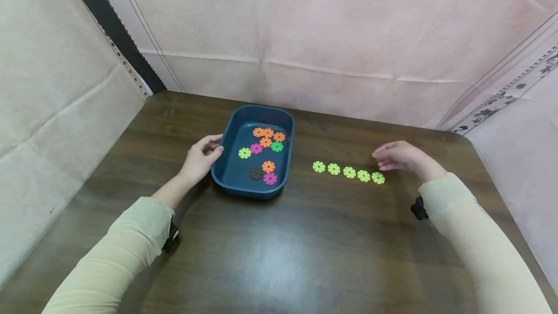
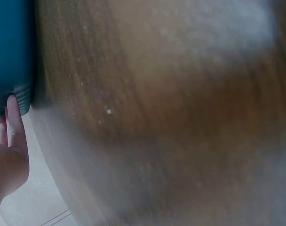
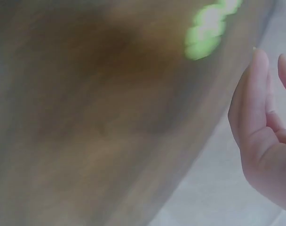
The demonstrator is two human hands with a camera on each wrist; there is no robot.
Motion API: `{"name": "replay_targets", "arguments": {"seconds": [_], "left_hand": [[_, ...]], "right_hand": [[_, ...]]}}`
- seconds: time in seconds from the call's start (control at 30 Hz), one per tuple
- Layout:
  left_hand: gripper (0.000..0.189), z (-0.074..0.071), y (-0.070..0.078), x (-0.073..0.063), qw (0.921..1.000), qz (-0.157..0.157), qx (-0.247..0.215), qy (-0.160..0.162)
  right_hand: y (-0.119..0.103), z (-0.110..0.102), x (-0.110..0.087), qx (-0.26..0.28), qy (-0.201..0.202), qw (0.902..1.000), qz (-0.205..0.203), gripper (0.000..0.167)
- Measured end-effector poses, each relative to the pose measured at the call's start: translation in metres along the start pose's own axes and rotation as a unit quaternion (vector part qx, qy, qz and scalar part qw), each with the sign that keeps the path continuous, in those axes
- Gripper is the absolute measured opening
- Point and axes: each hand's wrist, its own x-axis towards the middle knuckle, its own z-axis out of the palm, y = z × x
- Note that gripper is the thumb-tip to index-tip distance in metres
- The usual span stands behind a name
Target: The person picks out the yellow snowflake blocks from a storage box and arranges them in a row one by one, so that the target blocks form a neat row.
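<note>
My left hand [image 1: 202, 157] rests against the left side of a dark blue tray [image 1: 250, 191], fingers and thumb touching its wall. In the left wrist view, the fingers of the left hand [image 2: 13, 146] lie along the tray's ridged outer end. Inside lie several notched plastic discs, among them orange [image 1: 279, 136], pink [image 1: 270, 178], green [image 1: 276, 146], brown [image 1: 256, 174] and yellow-green [image 1: 244, 152] ones. Right of the tray runs a row of yellow-green discs [image 1: 349, 172]. My right hand [image 1: 401, 156] hovers by the row's right end, thumb apart from fingers; I see no disc in it.
Everything stands on a dark brown wooden table [image 1: 244, 251] with a light reflection at its front. Pale cloth [image 1: 327, 38] hangs behind and on both sides. A dark strip [image 1: 117, 28] slants down at the back left.
</note>
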Motion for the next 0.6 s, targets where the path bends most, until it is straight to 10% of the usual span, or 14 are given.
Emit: {"name": "replay_targets", "arguments": {"seconds": [0.6], "left_hand": [[0.039,0.001,-0.001,0.000,0.9998,-0.010,0.013,0.006]], "right_hand": [[-0.173,0.080,0.005,0.052,0.016,0.9900,-0.130,0.026]]}}
